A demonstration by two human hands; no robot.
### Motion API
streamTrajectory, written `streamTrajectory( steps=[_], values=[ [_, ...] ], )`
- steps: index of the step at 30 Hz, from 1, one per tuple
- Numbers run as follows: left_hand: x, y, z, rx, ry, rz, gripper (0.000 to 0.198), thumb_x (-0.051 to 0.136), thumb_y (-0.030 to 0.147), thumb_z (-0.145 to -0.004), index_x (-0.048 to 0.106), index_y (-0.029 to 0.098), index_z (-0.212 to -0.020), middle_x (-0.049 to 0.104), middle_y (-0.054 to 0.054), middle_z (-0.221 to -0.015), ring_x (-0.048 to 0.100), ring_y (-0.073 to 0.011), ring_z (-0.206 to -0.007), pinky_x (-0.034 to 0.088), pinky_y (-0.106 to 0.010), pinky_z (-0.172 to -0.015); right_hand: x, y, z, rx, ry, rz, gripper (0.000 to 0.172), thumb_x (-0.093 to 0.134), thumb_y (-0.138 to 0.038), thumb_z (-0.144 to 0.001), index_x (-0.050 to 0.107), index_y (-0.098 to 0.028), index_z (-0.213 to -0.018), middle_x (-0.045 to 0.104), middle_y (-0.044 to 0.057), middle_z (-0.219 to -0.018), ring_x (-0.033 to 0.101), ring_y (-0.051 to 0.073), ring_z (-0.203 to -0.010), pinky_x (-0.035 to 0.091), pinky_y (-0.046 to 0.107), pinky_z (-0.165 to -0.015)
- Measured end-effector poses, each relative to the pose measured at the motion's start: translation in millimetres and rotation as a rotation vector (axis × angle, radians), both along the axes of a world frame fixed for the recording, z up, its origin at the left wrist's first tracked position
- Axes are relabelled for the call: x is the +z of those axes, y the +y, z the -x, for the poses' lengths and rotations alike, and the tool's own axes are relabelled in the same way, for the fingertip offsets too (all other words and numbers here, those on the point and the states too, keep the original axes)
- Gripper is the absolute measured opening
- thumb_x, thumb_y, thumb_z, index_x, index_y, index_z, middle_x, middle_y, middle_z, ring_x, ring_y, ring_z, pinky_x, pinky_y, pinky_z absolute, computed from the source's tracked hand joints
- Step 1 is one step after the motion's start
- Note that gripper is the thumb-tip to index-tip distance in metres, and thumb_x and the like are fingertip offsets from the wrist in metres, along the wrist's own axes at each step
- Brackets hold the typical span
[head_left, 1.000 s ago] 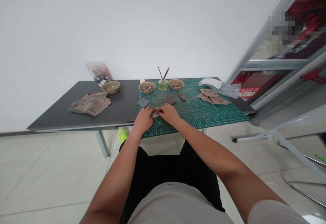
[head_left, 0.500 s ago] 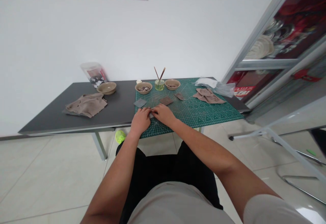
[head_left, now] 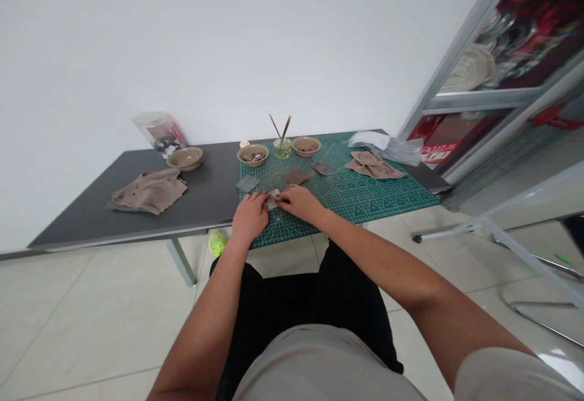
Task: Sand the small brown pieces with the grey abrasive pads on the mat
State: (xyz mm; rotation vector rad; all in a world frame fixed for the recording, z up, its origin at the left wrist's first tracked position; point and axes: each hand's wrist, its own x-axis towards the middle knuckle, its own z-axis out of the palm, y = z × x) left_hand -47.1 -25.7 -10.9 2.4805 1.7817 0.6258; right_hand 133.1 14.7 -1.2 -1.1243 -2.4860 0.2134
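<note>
A small, light grey flat piece (head_left: 272, 199) lies between my hands near the front edge of the green cutting mat (head_left: 351, 206). My left hand (head_left: 250, 213) is closed, its thumb and fingertips at the piece's left edge. From the right, the fingers of my right hand (head_left: 302, 203) are pinched together at the other side of the piece; whatever is in them is too small to make out. Just beyond my hands are a grey square (head_left: 248, 183), a brown square (head_left: 296, 176) and a smaller brown patch (head_left: 320, 168).
Along the back stand a bowl of small pieces (head_left: 253, 156), a glass jar (head_left: 282, 149) holding two thin sticks, and another bowl (head_left: 306, 146). Brown cloths (head_left: 150, 191) lie at both sides. A third bowl (head_left: 185, 159) and a clear tub (head_left: 159, 133) are left; a plastic bag (head_left: 406, 150) is right.
My right fingers have moved slightly away from the left ones, and more of the light grey piece shows between them. The whole view has shifted a little.
</note>
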Motion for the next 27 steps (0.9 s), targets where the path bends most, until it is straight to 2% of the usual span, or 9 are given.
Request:
streamTrajectory(
  steps=[6,12,18,24,27],
  values=[
    [0.6,0,-2,0.017,0.007,0.011,0.037,0.039,0.017,-0.092,0.063,0.016,-0.121,0.065,-0.01,-0.124,0.055,-0.0282,-0.107,0.045,-0.042,-0.097,3.1,12,-2,-0.1,0.006,0.024,0.018,0.06,-0.02,-0.091,0.076,-0.013,-0.094,0.075,0.01,-0.096,0.061,0.021,-0.095,0.043,0.032,-0.089],
    [6.2,-4,-4,0.09,-0.039,0.049,0.033,0.044,0.018,-0.09,0.058,0.019,-0.12,0.068,-0.011,-0.111,0.057,-0.0281,-0.104,0.048,-0.041,-0.09,3.8,7,-1,-0.006,0.019,0.052,0.016,0.063,-0.022,-0.09,0.076,-0.015,-0.097,0.075,0.008,-0.098,0.062,0.019,-0.096,0.043,0.031,-0.089],
    [1.6,-1,-2,0.033,0.007,0.021,0.037,0.041,0.018,-0.091,0.063,0.018,-0.122,0.065,-0.01,-0.124,0.054,-0.0285,-0.107,0.045,-0.043,-0.095,9.9,14,2,-0.097,-0.005,0.05,0.019,0.06,-0.02,-0.091,0.076,-0.013,-0.096,0.075,0.009,-0.099,0.063,0.021,-0.098,0.043,0.03,-0.088],
    [-0.1,3,-1,0.007,-0.01,0.052,0.044,0.038,0.015,-0.091,0.066,0.019,-0.125,0.064,-0.009,-0.128,0.054,-0.0282,-0.108,0.045,-0.044,-0.098,6.0,-5,-6,-0.043,-0.029,0.027,0.018,0.06,-0.024,-0.092,0.076,-0.016,-0.092,0.075,0.008,-0.092,0.061,0.02,-0.094,0.042,0.031,-0.085],
    [0.7,4,2,-0.014,-0.032,0.066,0.052,0.038,0.007,-0.086,0.065,0.02,-0.128,0.063,-0.008,-0.131,0.054,-0.0264,-0.11,0.045,-0.042,-0.1,4.3,-14,3,-0.105,-0.053,0.008,0.021,0.057,-0.025,-0.094,0.075,-0.014,-0.09,0.074,0.01,-0.091,0.06,0.021,-0.093,0.041,0.032,-0.087]
  ],
)
